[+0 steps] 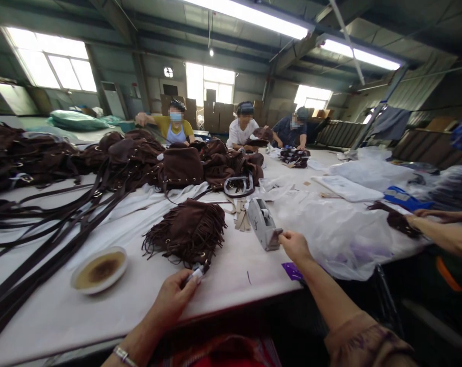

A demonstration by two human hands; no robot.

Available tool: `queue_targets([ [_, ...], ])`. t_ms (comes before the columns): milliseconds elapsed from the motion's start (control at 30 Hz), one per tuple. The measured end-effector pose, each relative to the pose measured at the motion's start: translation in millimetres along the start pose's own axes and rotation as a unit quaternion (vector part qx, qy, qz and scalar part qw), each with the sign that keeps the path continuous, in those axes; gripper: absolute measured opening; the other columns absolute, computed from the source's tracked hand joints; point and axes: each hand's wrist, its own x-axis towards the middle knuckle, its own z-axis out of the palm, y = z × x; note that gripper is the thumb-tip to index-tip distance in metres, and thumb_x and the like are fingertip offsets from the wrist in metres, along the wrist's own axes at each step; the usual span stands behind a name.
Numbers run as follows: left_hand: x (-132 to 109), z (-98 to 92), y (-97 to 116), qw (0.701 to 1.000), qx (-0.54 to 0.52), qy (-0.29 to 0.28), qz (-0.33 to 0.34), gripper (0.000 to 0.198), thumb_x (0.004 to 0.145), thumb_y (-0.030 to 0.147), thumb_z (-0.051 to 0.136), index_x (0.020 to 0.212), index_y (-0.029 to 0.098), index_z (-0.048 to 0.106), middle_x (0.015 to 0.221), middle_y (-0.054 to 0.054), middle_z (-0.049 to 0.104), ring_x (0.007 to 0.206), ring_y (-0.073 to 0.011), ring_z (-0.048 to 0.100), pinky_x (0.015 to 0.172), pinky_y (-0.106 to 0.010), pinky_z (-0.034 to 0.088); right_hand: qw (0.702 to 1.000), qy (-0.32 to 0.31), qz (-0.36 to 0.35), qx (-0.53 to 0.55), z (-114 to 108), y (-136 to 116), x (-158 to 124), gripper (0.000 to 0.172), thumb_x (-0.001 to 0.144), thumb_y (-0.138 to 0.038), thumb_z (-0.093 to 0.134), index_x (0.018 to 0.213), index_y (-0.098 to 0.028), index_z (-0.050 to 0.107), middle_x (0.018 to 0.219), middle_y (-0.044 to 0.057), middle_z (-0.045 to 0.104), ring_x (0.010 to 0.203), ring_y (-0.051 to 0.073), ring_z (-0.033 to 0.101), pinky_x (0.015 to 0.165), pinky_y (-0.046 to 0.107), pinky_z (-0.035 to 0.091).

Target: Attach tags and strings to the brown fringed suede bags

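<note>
A dark brown fringed bag (190, 227) lies on the white-covered table in front of me. My left hand (179, 290) pinches the wrapped end of its strap (197, 272), which has a pale covering near a metal ring. Off to the right stands a grey tape dispenser (262, 224) with a roll inside. At its front end, the closed fingertips of my right hand (297, 247) pinch the tape at the cutting edge; the clear tape itself hardly shows. Beige strips (241, 215) lie beside the dispenser.
A bowl of brownish liquid (126, 255) sits at left, near long dark straps (74, 224). Brown bags (183, 168) are heaped behind. Clear plastic bags (341, 229) cover the right side. A co-worker's arms (445, 229) reach in there; several people work across the table.
</note>
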Motion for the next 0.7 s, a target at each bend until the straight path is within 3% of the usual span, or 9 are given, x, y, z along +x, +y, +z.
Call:
queue_targets([
  [167, -6, 3.3, 3, 0.997, 0.026, 0.048, 0.046, 0.038, 0.086, 0.05, 0.054, 0.081, 0.015, 0.069, 0.068, 0.0, 0.056, 0.067, -0.0154, 0.049, 0.061, -0.024, 0.036, 0.991, -0.009, -0.031, -0.131, -12, 7, 7, 0.014, 0.063, -0.025, 0.058, 0.051, -0.019, 0.064, 0.047, 0.004, 0.056, 0.054, 0.018, 0.051, 0.053, 0.03, 0.031],
  [267, -8, 5.0, 2, 0.995, 0.041, 0.065, 0.066, 0.033, 0.088, 0.043, 0.053, 0.08, 0.015, 0.068, 0.066, 0.0, 0.054, 0.064, -0.014, 0.048, 0.06, -0.024, 0.035, 0.981, -0.031, -0.035, -0.186, -4, 8, -10, 0.012, 0.062, -0.026, 0.06, 0.055, -0.019, 0.068, 0.057, 0.006, 0.064, 0.063, 0.022, 0.058, 0.059, 0.031, 0.036],
  [367, -9, 8.2, 0, 0.99, 0.065, 0.079, 0.095, 0.027, 0.09, 0.036, 0.052, 0.079, 0.015, 0.067, 0.068, 0.0, 0.056, 0.065, -0.0139, 0.049, 0.061, -0.024, 0.037, 0.989, -0.11, -0.064, -0.078, 18, -18, -53, 0.02, 0.07, -0.037, 0.063, 0.07, -0.019, 0.071, 0.065, 0.005, 0.068, 0.066, 0.02, 0.06, 0.062, 0.03, 0.041],
  [467, -10, 13.4, -2, 0.98, 0.094, 0.106, 0.137, 0.02, 0.09, 0.029, 0.053, 0.081, 0.015, 0.065, 0.073, -0.003, 0.059, 0.069, -0.015, 0.051, 0.065, -0.026, 0.039, 0.958, -0.266, -0.093, 0.05, 51, -64, -106, 0.031, 0.076, -0.048, 0.063, 0.071, -0.018, 0.068, 0.055, 0.0, 0.058, 0.051, 0.013, 0.046, 0.05, 0.026, 0.033],
  [533, -11, 16.6, -3, 0.972, 0.109, 0.119, 0.168, 0.016, 0.09, 0.024, 0.052, 0.085, 0.015, 0.065, 0.077, -0.004, 0.06, 0.072, -0.0161, 0.053, 0.067, -0.027, 0.041, 0.937, -0.321, -0.065, 0.123, 76, -90, -133, 0.034, 0.077, -0.05, 0.064, 0.068, -0.017, 0.065, 0.053, -0.002, 0.053, 0.048, 0.01, 0.039, 0.047, 0.024, 0.029],
  [600, -12, 18.5, -4, 0.965, 0.126, 0.124, 0.196, 0.012, 0.089, 0.021, 0.053, 0.086, 0.015, 0.063, 0.079, -0.005, 0.06, 0.074, -0.017, 0.053, 0.068, -0.028, 0.041, 0.924, -0.343, -0.041, 0.166, 98, -104, -149, 0.036, 0.075, -0.05, 0.066, 0.065, -0.016, 0.063, 0.055, -0.001, 0.054, 0.048, 0.009, 0.039, 0.046, 0.023, 0.029],
  [700, -14, 18.5, -6, 0.951, 0.172, 0.127, 0.223, 0.011, 0.089, 0.017, 0.051, 0.083, 0.016, 0.059, 0.081, -0.006, 0.059, 0.077, -0.0185, 0.054, 0.071, -0.03, 0.042, 0.921, -0.338, -0.002, 0.192, 120, -105, -156, 0.037, 0.071, -0.051, 0.07, 0.062, -0.016, 0.061, 0.055, -0.001, 0.055, 0.047, 0.008, 0.038, 0.046, 0.023, 0.028],
])
